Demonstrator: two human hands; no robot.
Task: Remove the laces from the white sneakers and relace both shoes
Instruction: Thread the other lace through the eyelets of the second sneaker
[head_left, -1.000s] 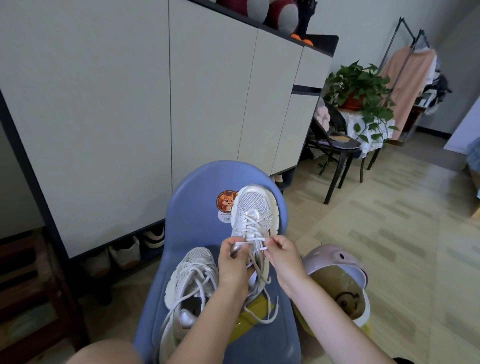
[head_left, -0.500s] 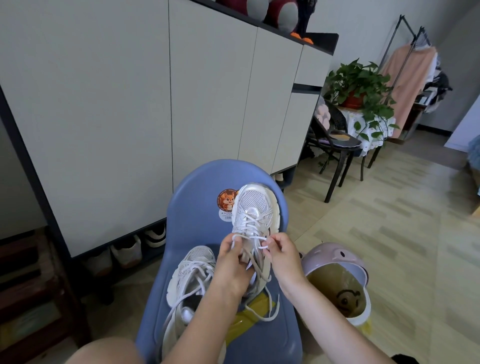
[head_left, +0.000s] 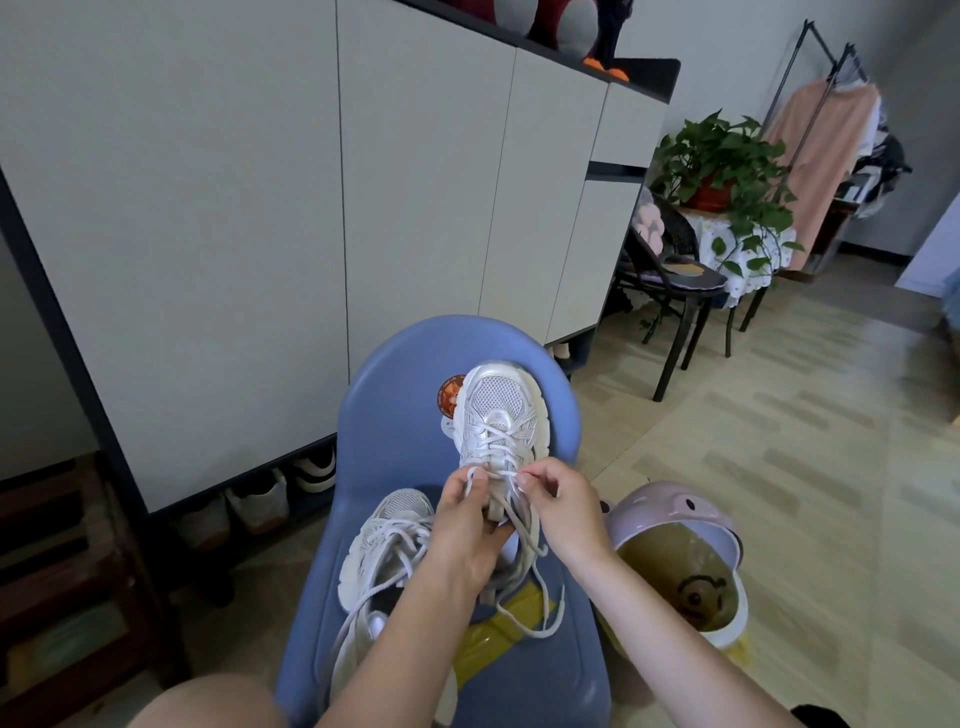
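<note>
One white sneaker (head_left: 497, 415) stands toe-up against the back of a blue plastic chair (head_left: 395, 374), laced across its upper eyelets. My left hand (head_left: 467, 525) grips its tongue and left side near the collar, thumb on the lace. My right hand (head_left: 558, 506) pinches the white lace (head_left: 540, 597) at the right top eyelet. The loose lace ends trail down onto the seat. A second white sneaker (head_left: 384, 545) lies on the seat to the left, its laces slack; my left forearm covers part of it.
A pink animal-shaped stool (head_left: 680, 566) lies tipped over on the floor right of the chair. A tall white cabinet (head_left: 311, 182) with shoes under it stands behind. A black chair (head_left: 675, 291) and a potted plant (head_left: 722, 166) are at the far right. Yellow tape is stuck on the seat.
Both hands have slid slightly up the sneaker towards the top eyelets, and the sneaker sits a little higher against the chair back. The loose lace ends have shifted on the seat.
</note>
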